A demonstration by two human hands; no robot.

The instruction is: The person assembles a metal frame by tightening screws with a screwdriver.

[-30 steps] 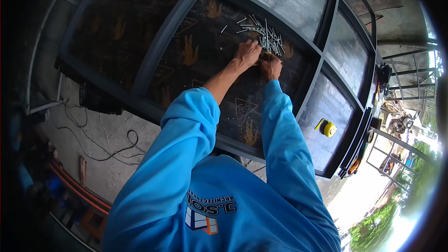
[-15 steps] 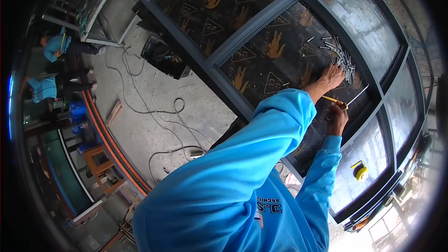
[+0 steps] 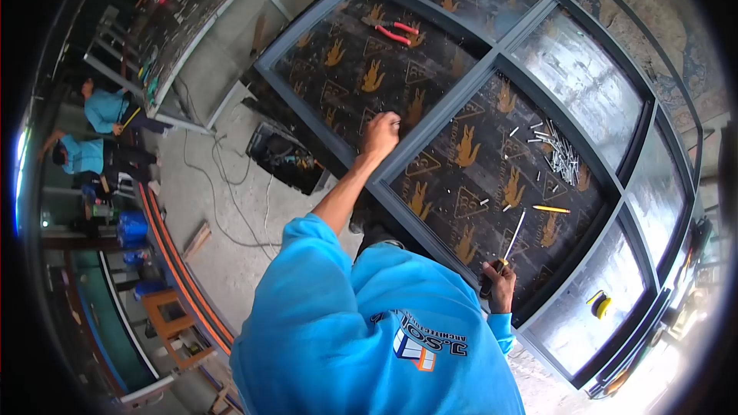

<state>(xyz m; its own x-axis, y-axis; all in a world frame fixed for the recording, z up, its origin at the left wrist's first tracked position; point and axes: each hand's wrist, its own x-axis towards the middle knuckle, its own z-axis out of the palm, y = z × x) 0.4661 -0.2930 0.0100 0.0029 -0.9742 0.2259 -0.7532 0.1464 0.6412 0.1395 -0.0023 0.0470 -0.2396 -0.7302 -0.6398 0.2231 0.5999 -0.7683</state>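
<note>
Screwdriver came nearer, shaft jutting from right grip

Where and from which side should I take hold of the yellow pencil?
The yellow pencil is probably best gripped at mid-length, from above and the near side, pinching across its width. It is slim and appears to lie flat; the metal fasteners are heaped beyond it, and the tip of the screwdriver is close to its picture-left end, so avoid that end.
</note>
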